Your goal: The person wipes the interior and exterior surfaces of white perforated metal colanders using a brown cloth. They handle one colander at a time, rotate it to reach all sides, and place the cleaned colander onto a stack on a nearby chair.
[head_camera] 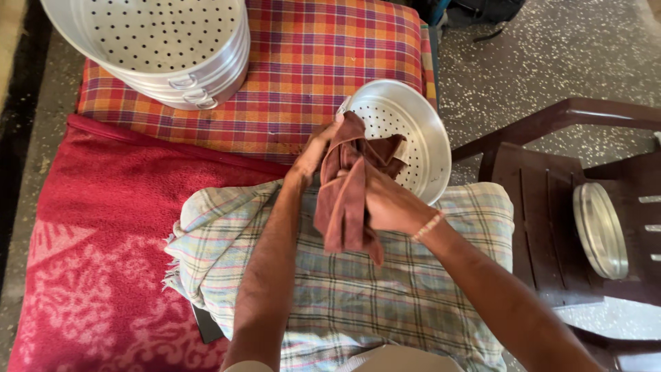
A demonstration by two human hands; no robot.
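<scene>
Step in hand, as I judge it: wiping a perforated steamer tray [413, 131] with a brown cloth [346, 193]. My left hand [313, 153] grips the tray's near rim, fingers curled over the edge, tilting it on my lap above the checked lap cloth [358, 296]. My right hand [387, 203] is closed around the bunched cloth, just at the tray's mouth. A stack of steamer trays [172, 48] sits well apart on the plaid cushion [317, 62]. Next move likely calls for pressing cloth into the tray and turning it.
</scene>
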